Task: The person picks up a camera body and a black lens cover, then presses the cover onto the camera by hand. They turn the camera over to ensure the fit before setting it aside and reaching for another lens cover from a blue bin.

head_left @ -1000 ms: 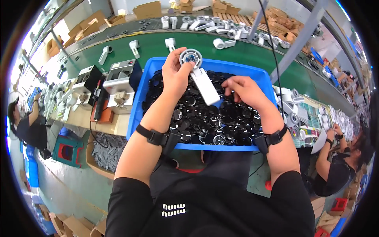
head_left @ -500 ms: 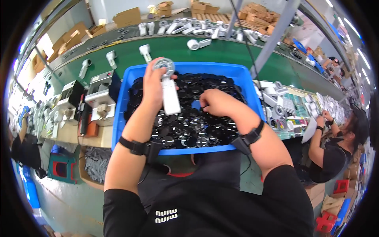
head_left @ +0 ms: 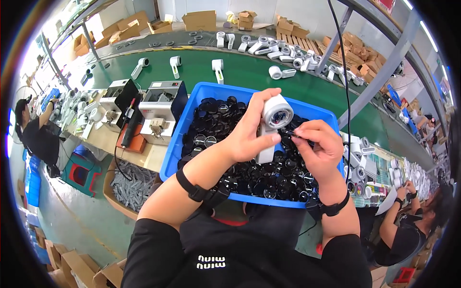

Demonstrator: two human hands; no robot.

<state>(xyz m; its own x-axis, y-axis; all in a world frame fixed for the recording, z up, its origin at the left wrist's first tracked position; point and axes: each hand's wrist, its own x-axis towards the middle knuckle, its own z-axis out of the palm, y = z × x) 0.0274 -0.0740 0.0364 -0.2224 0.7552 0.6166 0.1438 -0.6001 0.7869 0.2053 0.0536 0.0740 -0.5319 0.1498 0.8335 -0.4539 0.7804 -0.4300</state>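
My left hand (head_left: 252,127) is closed around a white handheld fan (head_left: 267,156), whose round head points toward me and to the right. Dark inner parts show in the open end of that head. Close beside it, my right hand (head_left: 319,146) pinches a small black disc (head_left: 288,133) between thumb and fingers, seen nearly edge-on. Whether the disc touches the fan head, I cannot tell. Both hands are above a blue plastic bin (head_left: 171,161) heaped with glossy black round discs (head_left: 211,122).
Left of the bin stand two small bench machines (head_left: 158,108) and a power screwdriver (head_left: 128,129). Beyond runs a green conveyor (head_left: 197,62) carrying white fans (head_left: 218,71). A carton of grey parts (head_left: 129,185) sits low at left. Co-workers sit at both sides, one at right (head_left: 408,223).
My right hand has come up out of the bin with a black disc, to the fan head. My left hand has turned the fan so its open end faces me. The view has shifted left.
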